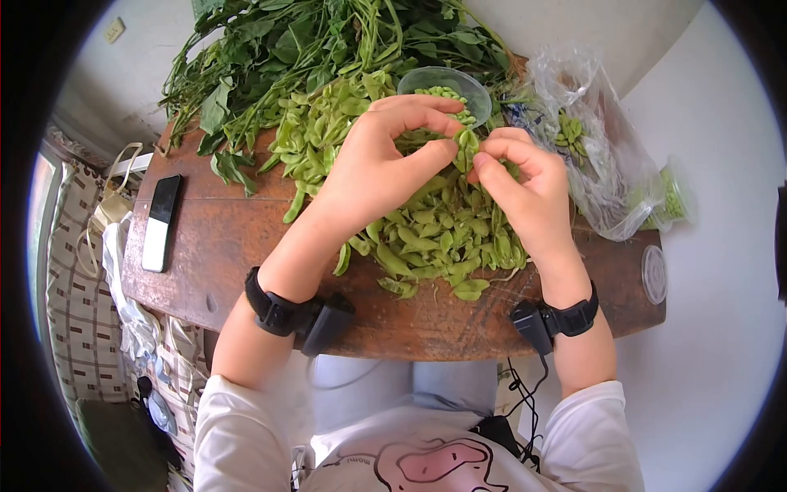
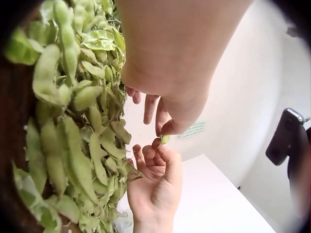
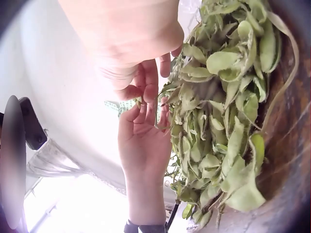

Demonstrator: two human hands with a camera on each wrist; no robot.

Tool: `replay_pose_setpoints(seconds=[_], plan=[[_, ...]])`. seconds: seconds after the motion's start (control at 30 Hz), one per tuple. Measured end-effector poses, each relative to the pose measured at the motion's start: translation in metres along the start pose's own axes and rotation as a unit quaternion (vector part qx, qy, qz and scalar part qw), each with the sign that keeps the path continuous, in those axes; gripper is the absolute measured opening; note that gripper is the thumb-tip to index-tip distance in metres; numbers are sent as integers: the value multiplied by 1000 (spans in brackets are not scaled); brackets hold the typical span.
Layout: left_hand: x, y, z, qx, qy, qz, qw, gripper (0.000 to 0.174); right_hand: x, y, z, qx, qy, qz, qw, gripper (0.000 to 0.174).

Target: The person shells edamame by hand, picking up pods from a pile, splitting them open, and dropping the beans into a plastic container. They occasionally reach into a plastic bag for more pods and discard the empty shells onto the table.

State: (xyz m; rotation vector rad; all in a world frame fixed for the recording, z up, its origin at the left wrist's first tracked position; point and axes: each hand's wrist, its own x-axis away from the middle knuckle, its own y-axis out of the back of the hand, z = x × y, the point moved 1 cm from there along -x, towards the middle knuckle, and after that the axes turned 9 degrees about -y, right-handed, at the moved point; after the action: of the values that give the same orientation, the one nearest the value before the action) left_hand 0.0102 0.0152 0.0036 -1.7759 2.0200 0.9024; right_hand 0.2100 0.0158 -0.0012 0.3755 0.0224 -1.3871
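Observation:
Above a heap of green soybean pods (image 1: 434, 234), both hands meet at one soybean pod (image 1: 466, 149). My left hand (image 1: 381, 156) pinches it between thumb and forefinger from the left. From the right, the thumb and fingers of my right hand (image 1: 531, 184) pinch its other side. The left wrist view shows a small green bit of the pod (image 2: 165, 139) between the two sets of fingertips; most of it is hidden by the fingers. Just behind the hands stands a clear plastic bowl (image 1: 485, 97) with shelled green beans (image 1: 443, 92) in it.
Leafy bean stalks (image 1: 279, 57) pile up at the back of the wooden table (image 1: 221, 254). A clear plastic bag (image 1: 602, 184) with pods lies at the right, near a round lid (image 1: 654, 275) and a tub of beans (image 1: 674, 197). A phone (image 1: 162, 221) lies at the left.

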Motion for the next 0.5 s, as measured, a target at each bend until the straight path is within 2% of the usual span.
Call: replay_pose_setpoints(seconds=[0.03, 0.1, 0.33, 0.4, 0.5], plan=[[0, 0, -2, -2, -2, -1, 1000, 22, 0, 0, 0, -1, 3, 0, 1000, 13], [2, -1, -5, -87, 2, -13, 996, 21, 0, 0, 3, 165, 121, -16, 979, 11], [3, 0, -6, -157, -50, -16, 986, 18, -1, -4, 9, 151, 126, 3, 980, 10], [4, 0, -6, -174, -56, -13, 983, 18, 1, -3, 11, 116, 95, -11, 989, 14], [4, -2, -9, -178, -73, -8, 981, 19, -1, -3, 10, 138, 123, -49, 981, 16]])
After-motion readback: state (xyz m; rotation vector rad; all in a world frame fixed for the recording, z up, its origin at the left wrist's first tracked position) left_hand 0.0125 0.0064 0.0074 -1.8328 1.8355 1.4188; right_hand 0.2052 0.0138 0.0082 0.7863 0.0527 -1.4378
